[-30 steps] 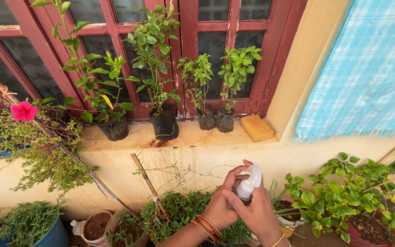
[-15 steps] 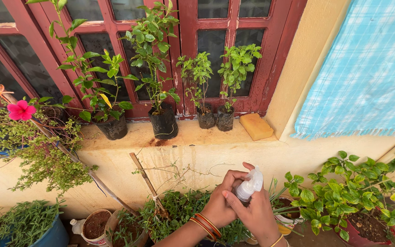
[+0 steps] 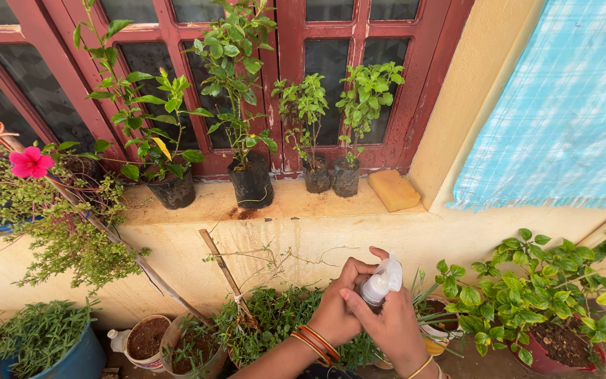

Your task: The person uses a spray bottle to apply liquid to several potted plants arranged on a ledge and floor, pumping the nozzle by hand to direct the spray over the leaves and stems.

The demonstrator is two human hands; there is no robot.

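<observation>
Two hands on spray bottle, head being worked

Both hands hold a small clear spray bottle (image 3: 381, 279) near bottom centre, over the potted greenery. Left hand (image 3: 338, 309) is wrapped closed around the body; right hand (image 3: 387, 324) closes its fingers on the nozzle head. Looks like fitting or twisting the head. Next move likely needs a firm twist with the body steady, then aiming at the black-bagged plants (image 3: 250, 184) on the far ledge (image 3: 282, 203).
</observation>
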